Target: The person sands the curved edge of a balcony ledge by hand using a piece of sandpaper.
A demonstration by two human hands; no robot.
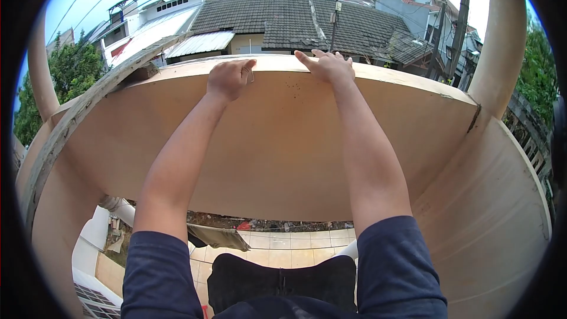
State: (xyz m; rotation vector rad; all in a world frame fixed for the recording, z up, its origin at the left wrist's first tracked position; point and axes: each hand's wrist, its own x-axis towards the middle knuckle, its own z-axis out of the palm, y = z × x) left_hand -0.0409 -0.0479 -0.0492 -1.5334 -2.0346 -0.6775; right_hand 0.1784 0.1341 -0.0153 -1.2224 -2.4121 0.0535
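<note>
Head view: hands (229,78) (332,68) at parapet (277,142)

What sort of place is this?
Probably an upper-level balcony or terrace in a residential neighbourhood: a beige wall edges it, tiled roofs spread out beyond, and a utility pole stands among the buildings.

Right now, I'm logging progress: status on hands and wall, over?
Left hand curled at top of wall. Right hand there too, fingers parted. Contact unclear. Weathered strip leftward of both hands.
</note>
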